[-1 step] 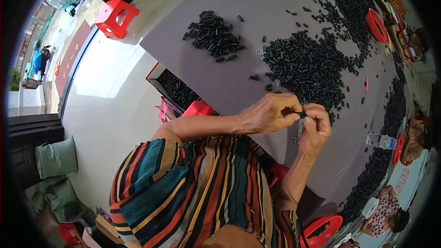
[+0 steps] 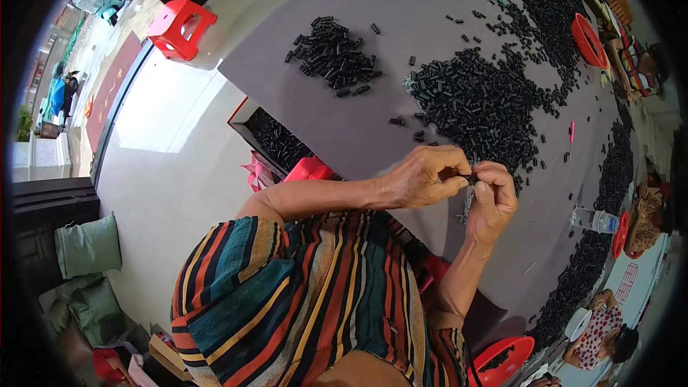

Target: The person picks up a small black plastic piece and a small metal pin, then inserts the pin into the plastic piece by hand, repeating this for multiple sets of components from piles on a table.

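One small black tube (image 2: 470, 180), held above the near part of the grey table (image 2: 408, 0). Left hand (image 2: 424, 178): thumb and forefinger clamped on one side. Right hand (image 2: 494, 204): thumb and forefinger clamped on the other. Gripped from two sides, probably for control of so tiny a part; exact fingertip contact too small to tell. Elbows bent, likely for a close look.

From the tube outward: pale bits (image 2: 465, 211) at 6 o'clock, just beside right thumb. Big pile (image 2: 473, 104) of black tubes at 12, near, presumably for easy reach. Smaller pile (image 2: 333, 57) between 10 and 11, well apart, perhaps to avoid mixing. Open box (image 2: 242, 112) of black parts between 9 and 10, lower than tabletop. Pink stick (image 2: 572, 131) at 2. Clear bottle (image 2: 595, 221) between 3 and 4. Red basin (image 2: 522, 350) near 6, black parts inside. Red stool (image 2: 179, 25) at 10, on floor.
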